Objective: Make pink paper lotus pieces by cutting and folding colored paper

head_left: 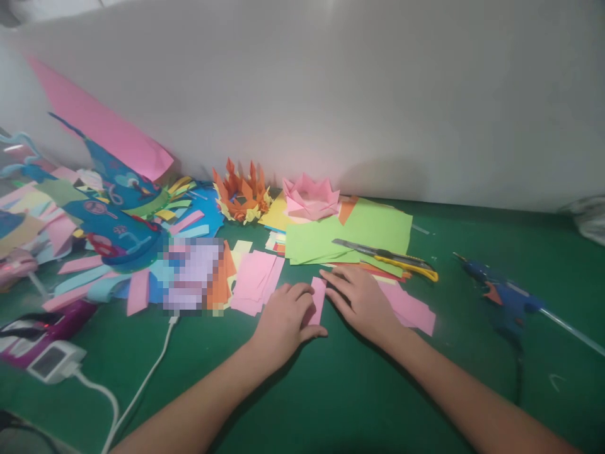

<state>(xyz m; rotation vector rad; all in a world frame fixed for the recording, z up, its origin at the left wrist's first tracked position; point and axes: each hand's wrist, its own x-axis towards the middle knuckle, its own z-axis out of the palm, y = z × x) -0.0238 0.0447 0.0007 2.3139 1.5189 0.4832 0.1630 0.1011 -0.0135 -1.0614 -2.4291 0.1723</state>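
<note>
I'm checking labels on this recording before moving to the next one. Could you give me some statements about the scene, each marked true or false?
1. The left hand is touching a small pink paper piece. True.
2. A blue glue gun lies on the green table, to the right of the right hand. True.
3. The right hand holds the glue gun. False: its fingers are at the right side of the small pink paper piece.
4. A utility knife lies partly on light green paper. True.
5. The utility knife is right of the glue gun. False: it is to the left.
6. The small pink paper piece is larger than the light green paper. False: it is smaller.
</note>
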